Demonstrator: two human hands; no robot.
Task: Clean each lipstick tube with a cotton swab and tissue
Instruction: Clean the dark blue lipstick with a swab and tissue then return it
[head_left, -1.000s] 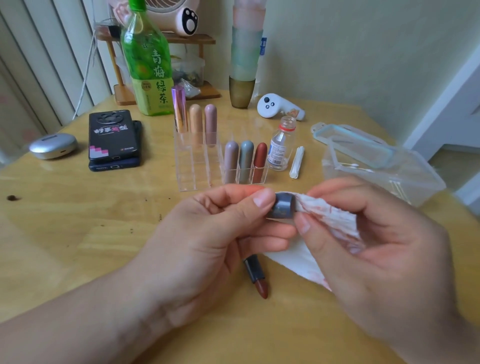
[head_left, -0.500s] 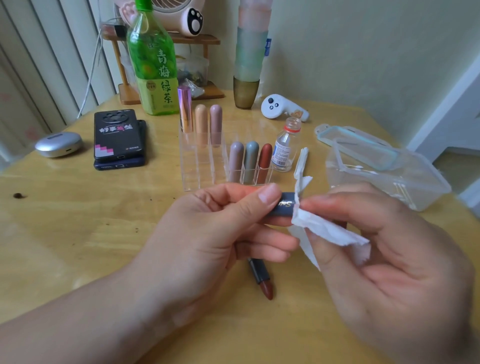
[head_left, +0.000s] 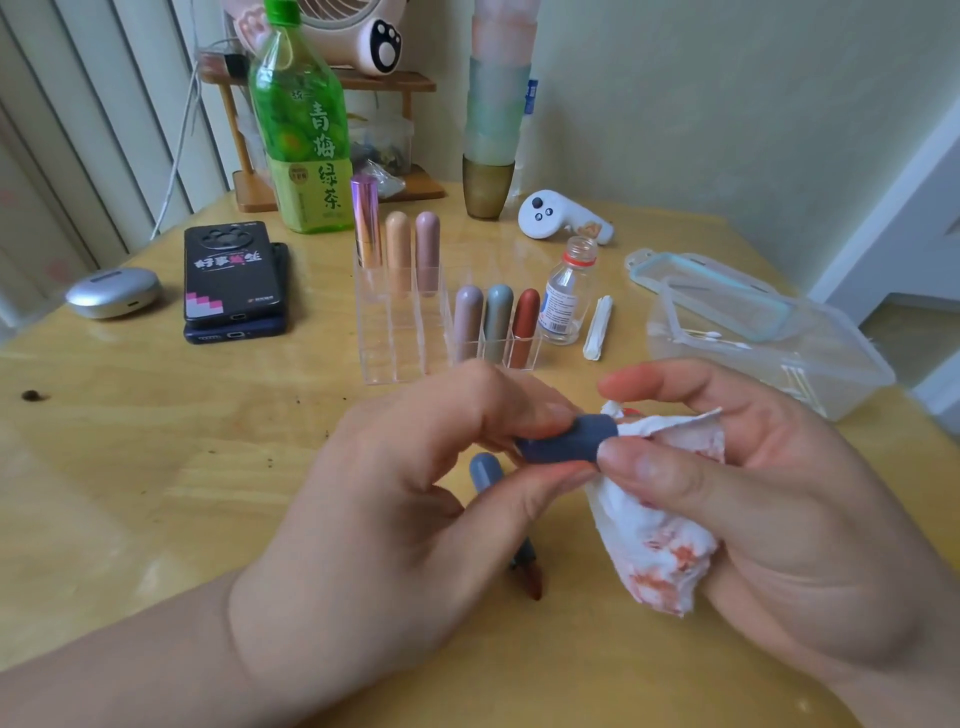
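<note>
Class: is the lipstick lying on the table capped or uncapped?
Uncapped: the lipstick lies flat on the table, red tip bare; the left hand holds a blue-grey cap, the right hand a tissue.

Left hand (head_left: 395, 509), right hand (head_left: 769, 519): pinch grips.

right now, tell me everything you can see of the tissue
The tissue is white, thin, soft paper, crumpled into a wad and blotched with orange-red smears. The right hand grips it, pinching its upper part against the end of the blue-grey tube that the left hand holds.
</note>
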